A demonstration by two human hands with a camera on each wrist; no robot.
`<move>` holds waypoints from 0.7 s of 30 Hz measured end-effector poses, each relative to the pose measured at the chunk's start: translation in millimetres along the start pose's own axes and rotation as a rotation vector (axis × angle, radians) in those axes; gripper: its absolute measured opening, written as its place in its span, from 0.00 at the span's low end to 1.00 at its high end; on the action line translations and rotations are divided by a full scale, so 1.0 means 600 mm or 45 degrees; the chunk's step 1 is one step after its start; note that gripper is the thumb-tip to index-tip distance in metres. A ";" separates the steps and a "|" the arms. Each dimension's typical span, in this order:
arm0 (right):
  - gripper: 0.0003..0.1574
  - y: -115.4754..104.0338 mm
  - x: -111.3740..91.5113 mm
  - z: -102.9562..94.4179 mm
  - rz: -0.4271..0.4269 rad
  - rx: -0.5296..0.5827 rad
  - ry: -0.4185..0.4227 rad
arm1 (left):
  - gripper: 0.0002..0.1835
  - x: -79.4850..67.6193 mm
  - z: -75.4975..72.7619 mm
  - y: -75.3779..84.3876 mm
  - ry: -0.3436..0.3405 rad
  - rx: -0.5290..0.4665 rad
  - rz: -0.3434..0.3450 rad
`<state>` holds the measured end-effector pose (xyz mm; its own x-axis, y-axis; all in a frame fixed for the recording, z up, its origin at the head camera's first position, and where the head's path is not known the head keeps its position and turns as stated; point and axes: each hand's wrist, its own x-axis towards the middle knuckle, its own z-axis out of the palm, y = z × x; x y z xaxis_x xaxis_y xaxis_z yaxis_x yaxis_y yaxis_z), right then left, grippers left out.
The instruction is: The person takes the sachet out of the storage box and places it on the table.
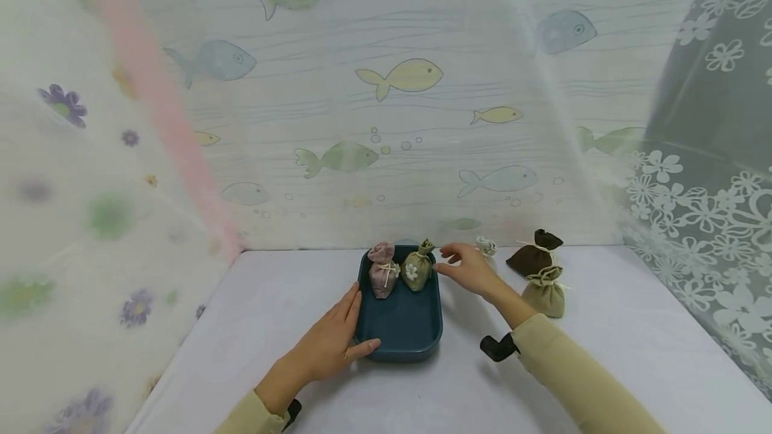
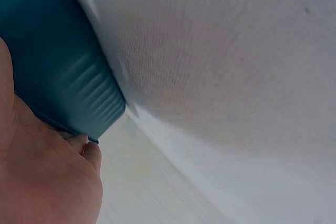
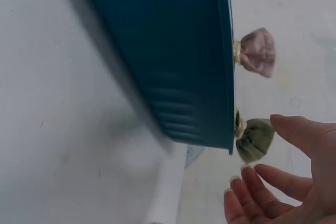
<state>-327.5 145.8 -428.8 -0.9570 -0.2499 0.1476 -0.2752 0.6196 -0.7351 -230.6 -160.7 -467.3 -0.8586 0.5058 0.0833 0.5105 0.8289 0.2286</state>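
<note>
A dark teal tray sits mid-table. At its far end stand a pink pouch and a green pouch with a white flower. My left hand rests flat against the tray's left side, thumb along the near rim; the left wrist view shows the tray wall by my palm. My right hand hovers just right of the green pouch, fingers loosely spread, holding nothing. In the right wrist view the tray, the pink pouch top and the green pouch top appear, fingers close by.
Right of the tray lie a dark brown pouch, a tan pouch and a small whitish pouch behind my right hand. Fish-print and flower-print sheets wall in the white table on three sides.
</note>
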 end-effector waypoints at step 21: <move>0.25 -0.022 0.036 0.052 0.025 0.064 0.081 | 0.51 -0.003 -0.001 0.005 0.000 -0.027 -0.009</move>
<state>-341.6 109.3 -436.4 -0.9666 -0.1889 0.1732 -0.2525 0.5856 -0.7703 -227.5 -159.1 -465.9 -0.8621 0.5002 0.0813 0.5035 0.8272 0.2495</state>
